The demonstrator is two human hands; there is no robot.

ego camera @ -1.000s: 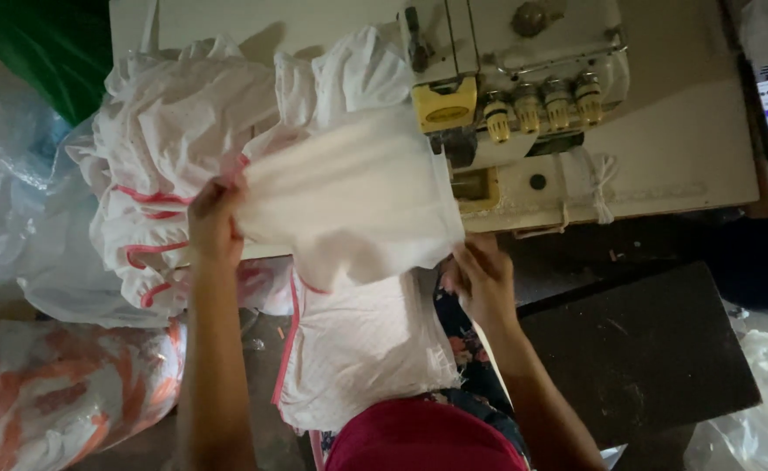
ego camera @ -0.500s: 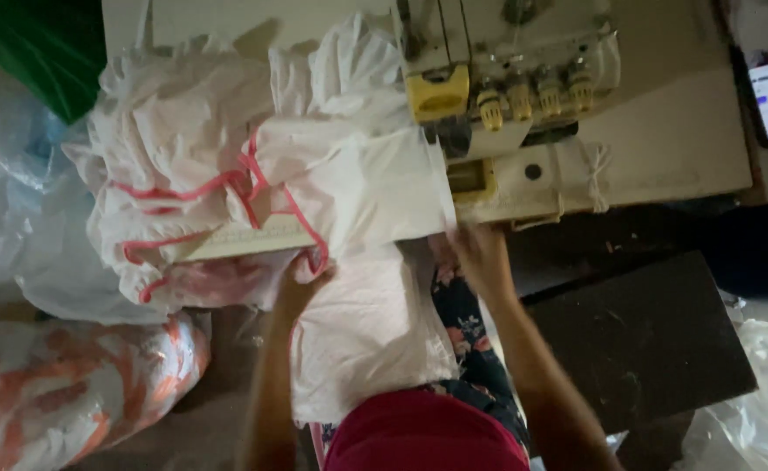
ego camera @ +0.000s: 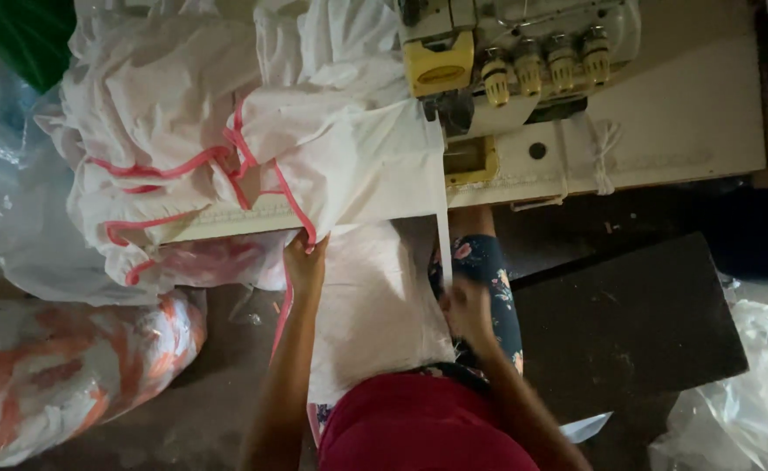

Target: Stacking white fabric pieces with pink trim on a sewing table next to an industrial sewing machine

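I see the left hand raised to the front edge of the worktop, with its fingers closed on the hem of the white cloth with pink trim. This cloth lies over the worktop edge, just left of the sewing machine, and a part of it hangs down onto the lap, between the two arms. The right hand is lower, near the lap, beside a narrow white strip that drops from the worktop. It looks partly closed, but I cannot tell if it grips the strip or the cloth, because it is blurred. To the left there is a heap of the same white cloth, and below it a clear plastic bag with orange and white fabric on the floor.
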